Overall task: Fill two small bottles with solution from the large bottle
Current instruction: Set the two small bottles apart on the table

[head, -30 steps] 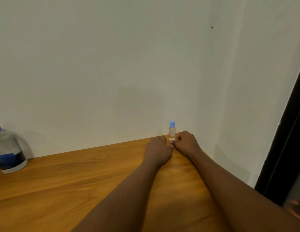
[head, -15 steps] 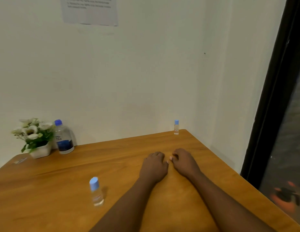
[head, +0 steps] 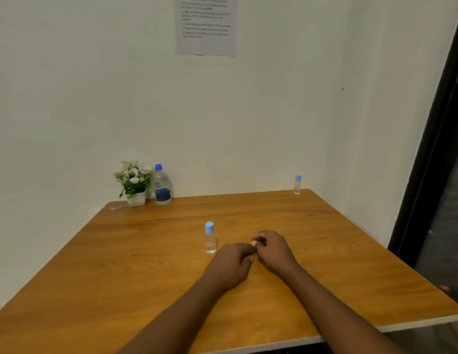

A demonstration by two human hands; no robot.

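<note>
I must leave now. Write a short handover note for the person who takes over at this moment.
Left hand and right hand: both rest loosely curled on the table, fingertips touching, holding nothing.
Large bottle: capped, upright at the back beside the flower pot.
Near small bottle: capped, just left of the hands.
Far small bottle: capped, back right corner.
Done: fill levels cannot be told.
Left: check both small bottles; fill if needed.
</note>
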